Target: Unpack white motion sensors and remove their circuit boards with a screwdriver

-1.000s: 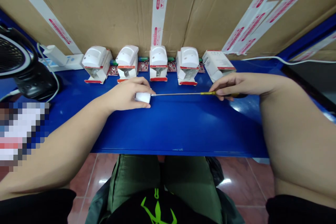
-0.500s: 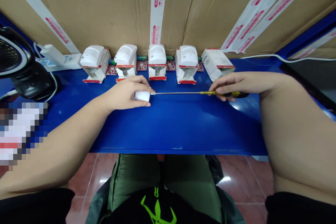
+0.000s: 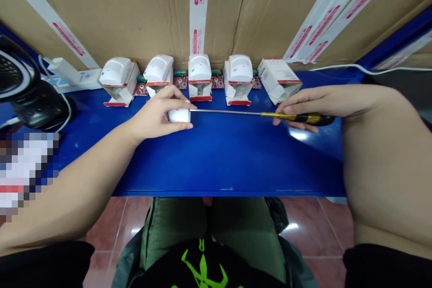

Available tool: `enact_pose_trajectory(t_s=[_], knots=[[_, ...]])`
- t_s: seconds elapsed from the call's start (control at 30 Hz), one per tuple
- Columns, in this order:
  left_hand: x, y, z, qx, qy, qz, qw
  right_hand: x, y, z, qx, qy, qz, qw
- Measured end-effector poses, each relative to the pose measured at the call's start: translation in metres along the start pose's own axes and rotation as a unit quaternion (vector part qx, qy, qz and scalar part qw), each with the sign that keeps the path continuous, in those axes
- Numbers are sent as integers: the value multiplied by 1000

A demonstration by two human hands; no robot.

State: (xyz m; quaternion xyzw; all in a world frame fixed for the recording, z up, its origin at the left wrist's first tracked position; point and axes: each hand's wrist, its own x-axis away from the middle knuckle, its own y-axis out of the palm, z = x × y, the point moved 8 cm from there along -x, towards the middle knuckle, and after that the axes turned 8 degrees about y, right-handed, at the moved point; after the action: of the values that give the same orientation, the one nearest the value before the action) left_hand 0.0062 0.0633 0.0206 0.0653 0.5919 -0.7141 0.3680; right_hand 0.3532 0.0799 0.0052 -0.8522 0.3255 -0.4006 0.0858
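Observation:
My left hand (image 3: pixel 158 114) is closed around a small white plastic device (image 3: pixel 179 115) resting on the blue table (image 3: pixel 216 157). My right hand (image 3: pixel 305 103) grips the yellow-and-black handle of a long screwdriver (image 3: pixel 263 114). Its thin metal shaft runs left and its tip meets the right end of the white device. Behind the hands stands a row of white sensor units (image 3: pixel 199 69) propped on their small red-and-white boxes, with red circuit boards (image 3: pixel 182 82) lying between them.
A cardboard wall with printed tape strips (image 3: pixel 197 9) closes off the back. A black fan (image 3: pixel 23 85) and a white power strip (image 3: pixel 70 76) sit at the far left. A white cable (image 3: pixel 364 71) runs along the back right. Red floor tiles show below the table's front edge.
The white device and my left hand have shifted slightly away from me. My right hand has drawn a little to the right, showing more of the screwdriver handle.

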Motion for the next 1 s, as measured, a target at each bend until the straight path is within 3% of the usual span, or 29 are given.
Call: enact_pose_trajectory(t_s=[0.1, 0.33, 0.8, 1.0], knots=[[0, -3, 4, -25, 24, 6, 999, 2, 0, 5, -16, 27, -10, 999], [1, -10, 11, -78, 55, 20, 995, 2, -1, 7, -6, 16, -15, 1000], [1, -10, 11, -135, 75, 7, 988, 6, 12, -11, -17, -3, -15, 1000], [2, -12, 11, -133, 70, 5, 989, 5, 10, -7, -20, 11, -8, 1000]])
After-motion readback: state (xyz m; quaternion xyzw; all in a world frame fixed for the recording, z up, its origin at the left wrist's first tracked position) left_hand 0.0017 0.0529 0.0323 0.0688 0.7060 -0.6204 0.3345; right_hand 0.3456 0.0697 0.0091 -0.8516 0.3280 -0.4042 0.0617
